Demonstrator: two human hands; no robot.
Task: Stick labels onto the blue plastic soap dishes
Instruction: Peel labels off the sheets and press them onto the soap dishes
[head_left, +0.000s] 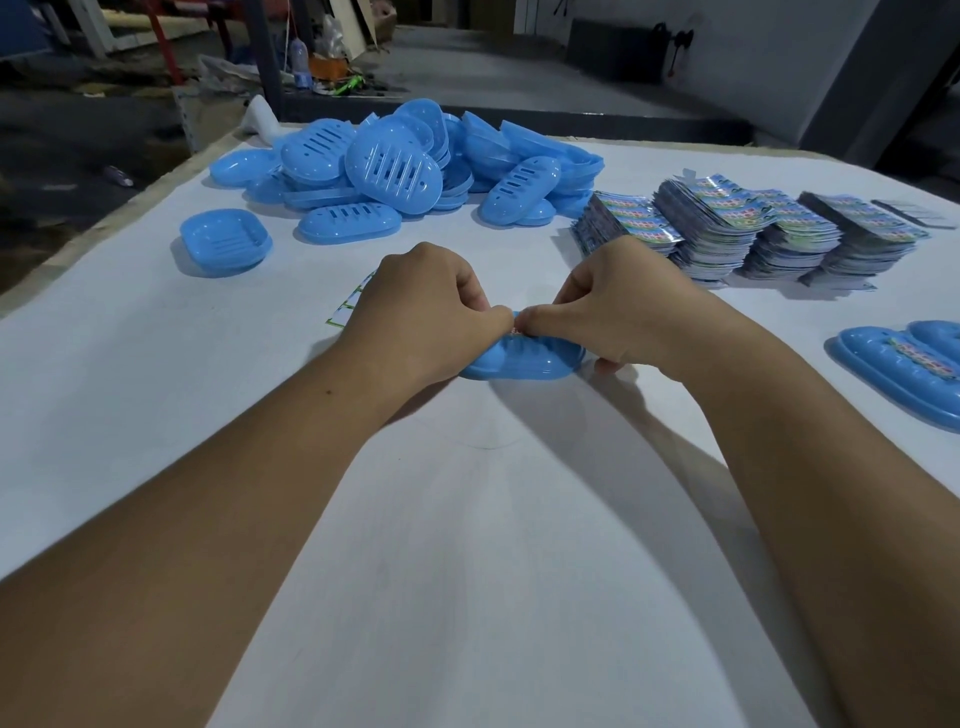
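I see the blue soap dish (522, 361) lying on the white bench (467, 545) between both hands. My left hand (421, 312) and right hand (613, 312) curl round its ends, thumbs pinching a small label (516, 330) at its top edge. I judge it light, stiff, slick plastic, best held by the rim. Label stacks (753, 228) sit beyond.

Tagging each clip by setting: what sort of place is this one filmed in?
Probably a small workshop or factory packing area. A heap of identical blue soap dishes and stacks of printed labels sit on a white-covered worktable, both hands work one dish, and behind lies a cluttered concrete floor.
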